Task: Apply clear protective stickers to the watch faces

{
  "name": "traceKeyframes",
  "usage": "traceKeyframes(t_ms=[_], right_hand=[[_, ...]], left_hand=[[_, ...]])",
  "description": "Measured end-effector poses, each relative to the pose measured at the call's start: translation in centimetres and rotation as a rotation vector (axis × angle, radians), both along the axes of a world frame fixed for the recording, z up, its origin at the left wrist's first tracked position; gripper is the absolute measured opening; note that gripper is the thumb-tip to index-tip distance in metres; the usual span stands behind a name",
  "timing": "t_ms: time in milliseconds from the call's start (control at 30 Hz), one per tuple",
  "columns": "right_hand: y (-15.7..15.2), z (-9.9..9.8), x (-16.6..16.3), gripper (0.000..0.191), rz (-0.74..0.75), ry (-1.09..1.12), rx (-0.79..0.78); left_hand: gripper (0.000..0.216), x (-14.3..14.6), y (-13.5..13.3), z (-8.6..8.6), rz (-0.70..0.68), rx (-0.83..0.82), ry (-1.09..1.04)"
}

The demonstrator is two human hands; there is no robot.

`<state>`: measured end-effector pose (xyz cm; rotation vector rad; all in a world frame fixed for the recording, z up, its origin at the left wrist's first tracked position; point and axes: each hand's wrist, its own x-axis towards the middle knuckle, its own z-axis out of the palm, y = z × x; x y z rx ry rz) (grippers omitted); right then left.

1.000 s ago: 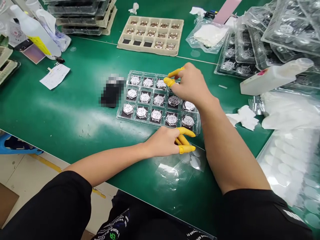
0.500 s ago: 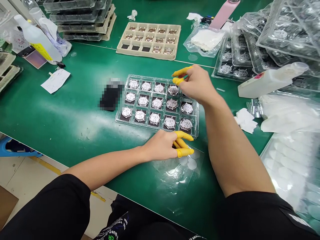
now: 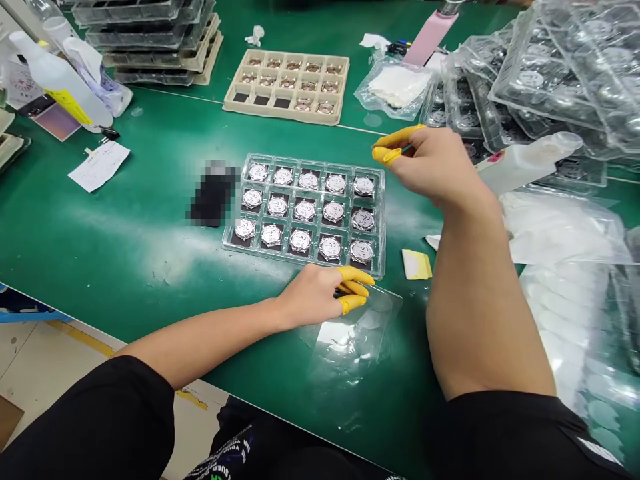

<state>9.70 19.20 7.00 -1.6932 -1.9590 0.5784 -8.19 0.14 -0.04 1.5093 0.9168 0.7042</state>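
Yellow finger cots cover the fingertips of both my hands. My left hand rests at the near edge of a clear plastic tray, fingers stretched forward and thumb apart from them. Beneath its fingertips lies a clear plastic sheet with glare on it. Silvery watch cases sit backs up on dark pads in the tray's compartments. My right hand hovers beyond the tray's right side, thumb and index pinched together. Whatever lies between those fingertips, if anything, is too small to make out.
A beige tray holding rose-gold watch parts stands at the back. Stacked clear trays crowd the right, near a white bottle. A yellow-and-white piece lies by my right forearm. Another bottle and stacked trays are left.
My right hand has lifted off the tray's far right corner and moved right, uncovering the watch cases there. My left hand stays near the tray's front edge. The yellow-and-white piece has come into view.
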Motion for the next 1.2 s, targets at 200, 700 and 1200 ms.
traceKeyframes(t_ms=[200, 700, 1200], right_hand=[[0.8, -4.0, -4.9, 0.027, 0.262, -0.069, 0.106], [0.9, -5.2, -7.3, 0.028, 0.119, 0.180, 0.000], [-20.8, -3.3, 0.5, 0.074, -0.188, 0.980, -0.537]], left_hand=[[0.036, -0.2, 0.1, 0.9, -0.033, -0.019, 0.099], [0.037, -0.1, 0.1, 0.8, -0.033, 0.011, 0.109], [0.064, -0.3, 0.6, 0.5, 0.035, -0.050, -0.016]])
